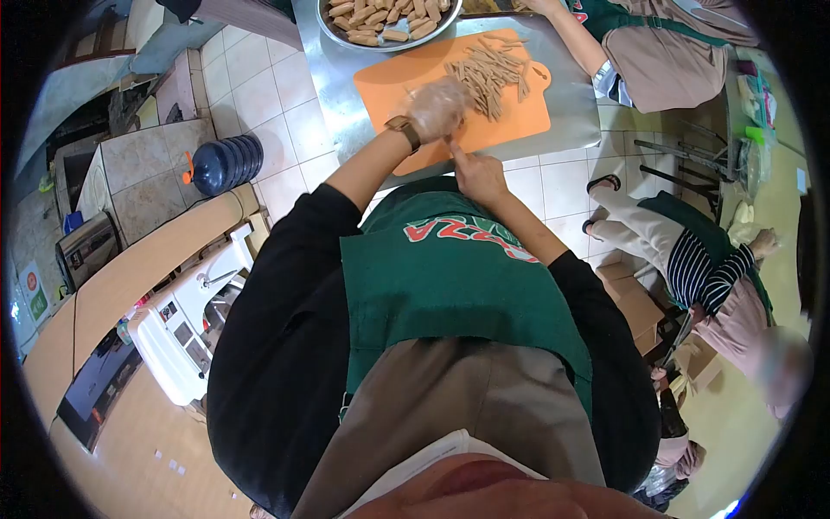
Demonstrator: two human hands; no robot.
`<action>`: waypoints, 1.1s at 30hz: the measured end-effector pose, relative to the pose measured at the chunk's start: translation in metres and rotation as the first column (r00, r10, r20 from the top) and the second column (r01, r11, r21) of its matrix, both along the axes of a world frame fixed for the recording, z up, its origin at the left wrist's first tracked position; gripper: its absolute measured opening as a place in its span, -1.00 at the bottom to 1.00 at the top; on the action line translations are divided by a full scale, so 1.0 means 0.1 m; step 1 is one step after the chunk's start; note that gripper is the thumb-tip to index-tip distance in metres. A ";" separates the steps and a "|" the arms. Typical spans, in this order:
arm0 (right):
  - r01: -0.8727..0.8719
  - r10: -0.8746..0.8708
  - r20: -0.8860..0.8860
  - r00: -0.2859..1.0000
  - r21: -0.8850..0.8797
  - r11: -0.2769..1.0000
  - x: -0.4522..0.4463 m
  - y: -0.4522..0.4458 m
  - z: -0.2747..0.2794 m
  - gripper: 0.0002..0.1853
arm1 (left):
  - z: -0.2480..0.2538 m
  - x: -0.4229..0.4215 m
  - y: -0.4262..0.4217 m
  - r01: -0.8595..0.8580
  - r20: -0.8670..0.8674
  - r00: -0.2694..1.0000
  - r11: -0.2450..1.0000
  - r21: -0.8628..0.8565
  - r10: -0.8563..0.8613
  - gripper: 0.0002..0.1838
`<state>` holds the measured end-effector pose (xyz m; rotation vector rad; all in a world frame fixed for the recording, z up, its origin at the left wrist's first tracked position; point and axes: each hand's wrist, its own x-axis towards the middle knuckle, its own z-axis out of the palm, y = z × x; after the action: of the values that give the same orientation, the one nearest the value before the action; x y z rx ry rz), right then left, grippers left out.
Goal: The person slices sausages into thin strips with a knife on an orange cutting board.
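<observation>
An orange cutting board (380, 91) lies on the metal table, with a pile of thin light-brown strips (488, 78) on its right part. My left hand (435, 108), in a clear plastic glove with a watch at the wrist, is over the board beside the strips; its fingers are blurred under the plastic. At the board's near edge is my right hand (481, 177), bare, its index finger stretched towards the glove and its other fingers curled. What it grips is too small to make out. A metal bowl (346, 41) of short brown sausage-like pieces stands behind the board.
The metal table (571, 130) has its right edge beyond the board. Across it, at the upper right, a co-worker's forearm (577, 39) reaches in. Another person (683, 251) stands farther right. A blue water bottle (226, 164) lies at the left, near a white machine (186, 329).
</observation>
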<state>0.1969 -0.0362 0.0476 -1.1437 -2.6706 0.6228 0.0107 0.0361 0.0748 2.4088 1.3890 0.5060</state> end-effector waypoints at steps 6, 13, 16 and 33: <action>-0.074 0.081 0.115 0.990 -0.066 0.995 -0.01 0.02 -0.23 -0.34 | -0.19 0.25 0.29 0.279 -0.425 0.835 0.935 -0.221 -0.350 -0.76; 0.023 -0.021 0.031 0.999 -0.049 0.999 0.09 0.10 -0.21 -0.29 | -0.10 -0.05 0.23 0.192 -0.020 0.981 0.981 -0.009 -0.193 -0.75; 0.066 -0.063 0.039 0.997 -0.086 0.994 0.16 0.12 -0.12 -0.24 | -0.10 -0.20 0.01 0.016 0.016 1.000 0.999 -0.037 -0.015 -0.71; 0.101 -0.094 0.079 0.992 -0.089 0.991 0.08 0.21 -0.09 -0.22 | -0.31 -0.11 -0.88 -0.049 0.197 0.979 0.998 0.034 0.041 -0.63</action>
<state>0.2050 -0.0151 0.0384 -1.3384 -2.6524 0.7073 -0.0004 -0.0521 0.0440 2.2893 1.3614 0.7667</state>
